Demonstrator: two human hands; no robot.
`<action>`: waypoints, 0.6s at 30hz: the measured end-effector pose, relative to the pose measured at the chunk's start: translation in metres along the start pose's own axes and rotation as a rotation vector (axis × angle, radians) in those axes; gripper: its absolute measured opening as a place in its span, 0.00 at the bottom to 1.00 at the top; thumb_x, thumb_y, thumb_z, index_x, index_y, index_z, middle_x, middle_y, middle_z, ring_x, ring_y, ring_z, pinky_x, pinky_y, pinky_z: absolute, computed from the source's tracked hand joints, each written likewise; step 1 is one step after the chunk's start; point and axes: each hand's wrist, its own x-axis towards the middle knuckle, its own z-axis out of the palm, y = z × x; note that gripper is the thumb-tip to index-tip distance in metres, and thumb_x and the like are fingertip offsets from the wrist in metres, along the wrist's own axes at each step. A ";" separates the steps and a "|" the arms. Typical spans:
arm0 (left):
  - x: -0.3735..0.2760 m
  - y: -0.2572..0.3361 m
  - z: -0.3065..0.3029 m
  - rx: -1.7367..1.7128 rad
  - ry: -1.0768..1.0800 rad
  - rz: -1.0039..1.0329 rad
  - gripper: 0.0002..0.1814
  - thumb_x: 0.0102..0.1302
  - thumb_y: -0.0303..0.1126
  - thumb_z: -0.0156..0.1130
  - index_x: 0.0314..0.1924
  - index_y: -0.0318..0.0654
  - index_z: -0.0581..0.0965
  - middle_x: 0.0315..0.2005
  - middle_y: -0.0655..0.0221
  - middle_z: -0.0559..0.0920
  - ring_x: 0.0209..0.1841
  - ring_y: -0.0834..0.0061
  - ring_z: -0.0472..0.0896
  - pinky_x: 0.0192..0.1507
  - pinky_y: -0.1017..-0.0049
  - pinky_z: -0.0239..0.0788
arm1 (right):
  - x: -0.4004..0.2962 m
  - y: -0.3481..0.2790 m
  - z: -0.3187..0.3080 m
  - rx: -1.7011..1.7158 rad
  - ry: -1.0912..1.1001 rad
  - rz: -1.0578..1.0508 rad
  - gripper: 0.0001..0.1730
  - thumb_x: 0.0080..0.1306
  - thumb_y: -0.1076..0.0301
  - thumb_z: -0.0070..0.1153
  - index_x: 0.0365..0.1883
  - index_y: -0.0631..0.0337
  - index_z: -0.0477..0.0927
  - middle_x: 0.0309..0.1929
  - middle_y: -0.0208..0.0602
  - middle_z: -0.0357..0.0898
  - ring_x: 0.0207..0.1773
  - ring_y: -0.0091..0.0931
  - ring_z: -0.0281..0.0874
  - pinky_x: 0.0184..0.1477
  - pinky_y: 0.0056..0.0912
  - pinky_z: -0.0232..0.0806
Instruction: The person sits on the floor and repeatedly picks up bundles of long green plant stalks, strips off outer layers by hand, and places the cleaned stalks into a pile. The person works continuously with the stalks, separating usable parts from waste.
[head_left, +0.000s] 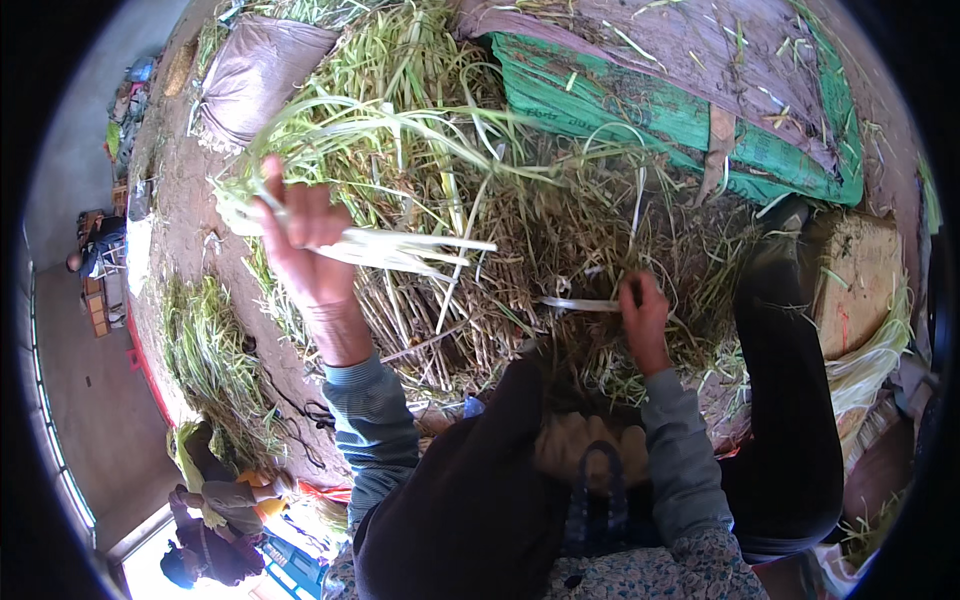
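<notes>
My left hand (307, 232) is closed around a bunch of pale green leafy stalks (405, 251); their white cut ends point right and their leaves trail up and over the pile. Lower and to the right, my right hand (645, 300) pinches one end of a thin white stalk or strip (581, 304) between thumb and fingers. Beneath both hands lies a large heap of green stalks (420, 60) with brown, root-like debris (555, 225) around it.
A green woven sack (600, 90) under a purplish cloth lies beyond the heap. A stuffed sack (262, 71) rests at upper left. More stalks (217, 360) lie on the left floor. At right are a wooden block (859, 277) and pale stalks (874, 367). Another person (217, 525) works at lower left.
</notes>
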 end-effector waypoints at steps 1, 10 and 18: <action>-0.008 -0.016 -0.002 0.004 0.112 -0.096 0.18 0.62 0.36 0.55 0.50 0.38 0.68 0.14 0.84 0.65 0.14 0.89 0.59 0.11 0.88 0.53 | 0.010 -0.010 0.000 0.077 0.086 0.087 0.11 0.60 0.67 0.52 0.38 0.62 0.69 0.20 0.43 0.72 0.19 0.33 0.71 0.22 0.31 0.59; -0.068 -0.177 0.014 0.280 0.255 -0.763 0.12 0.60 0.30 0.55 0.41 0.32 0.76 0.12 0.73 0.72 0.12 0.84 0.69 0.13 0.84 0.63 | 0.030 -0.024 0.007 0.105 -0.051 0.153 0.07 0.58 0.70 0.52 0.28 0.66 0.73 0.19 0.36 0.74 0.20 0.23 0.69 0.25 0.24 0.62; -0.075 -0.188 0.008 0.532 0.191 -0.760 0.06 0.56 0.26 0.60 0.34 0.31 0.77 0.14 0.72 0.75 0.12 0.87 0.68 0.13 0.87 0.58 | 0.017 -0.064 0.011 -0.013 -0.197 -0.034 0.06 0.54 0.73 0.54 0.30 0.63 0.73 0.22 0.44 0.75 0.24 0.33 0.75 0.27 0.31 0.65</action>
